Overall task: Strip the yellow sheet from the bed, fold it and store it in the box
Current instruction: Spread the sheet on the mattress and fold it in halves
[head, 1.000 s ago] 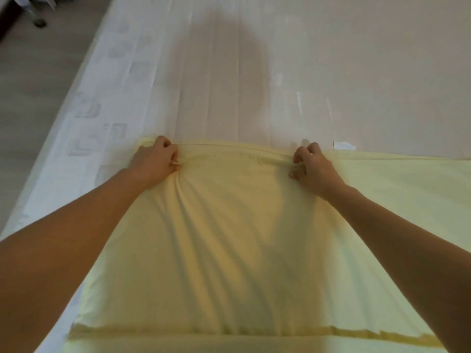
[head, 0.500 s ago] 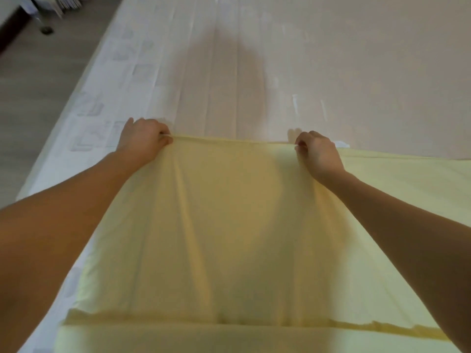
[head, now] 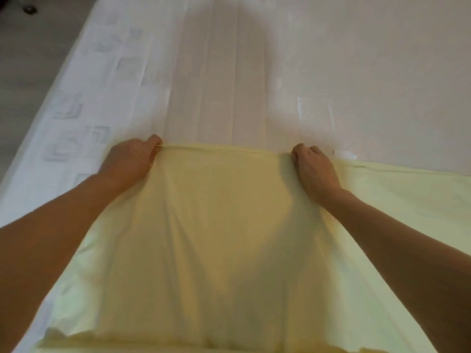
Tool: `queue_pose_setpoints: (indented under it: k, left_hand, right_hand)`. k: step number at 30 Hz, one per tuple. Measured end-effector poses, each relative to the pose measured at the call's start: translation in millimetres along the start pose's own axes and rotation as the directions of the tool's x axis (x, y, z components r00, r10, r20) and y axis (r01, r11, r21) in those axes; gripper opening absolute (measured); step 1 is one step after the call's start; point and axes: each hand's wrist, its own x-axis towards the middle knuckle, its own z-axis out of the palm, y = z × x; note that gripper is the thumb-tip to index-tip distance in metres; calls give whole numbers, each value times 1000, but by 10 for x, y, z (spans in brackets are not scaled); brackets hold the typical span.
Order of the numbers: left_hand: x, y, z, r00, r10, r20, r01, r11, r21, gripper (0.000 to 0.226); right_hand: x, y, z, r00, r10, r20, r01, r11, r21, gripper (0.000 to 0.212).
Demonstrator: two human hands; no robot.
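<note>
**Folding stage, head view.** The sheet [head: 216,238] lies spread on the bed [head: 356,59], its far hem pulled into a straight line between the two hands. The left hand [head: 132,159], at the sheet's far left corner, has its fingers curled and pinches the hem against the thumb. The right hand [head: 313,166], further along the same hem, is curled over the edge in a matching pinch, and the sheet runs on past it to the right, flat on the bed. Gripping the hem at two spaced points makes the span between them taut, probably to square the layer before a fold (soft creases fan from each grip toward the near edge, where the cloth is slacker). At the sheet's near edge a darker yellow band suggests a second layer beneath, so one fold appears made and the folding is judged unfinished. Beyond the sheet the bed is bare, with a pale cover of lengthwise stripes, the person's shadow on it, and a white border of faint printed squares to the sheet's left. Further left is grey floor [head: 30,59]. The box is out of view.
</note>
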Motion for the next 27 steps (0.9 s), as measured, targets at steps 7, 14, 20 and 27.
queue_pose_setpoints:
  k: [7,14,20,27]
  left_hand:
    - [78,84,239,996,-76,-37,75,997,-30,21]
    - [384,-367,-304,988,139,-66,-117,957,264,18]
    - [-470,1372,27,978,-194,-77,174,962,-209,43]
    - [-733,2340,515,987,-155,36,158,983,-90,61]
  right_hand:
    - [-3,67,324,966,3,-260,9,999,43,2]
    - [-6,100,344,961,-29,-276,37,999,26,6]
    - [14,67,334,957,-44,-286,37,999,-30,10]
    - [15,47,216,978,-66,-198,49,995,-88,21]
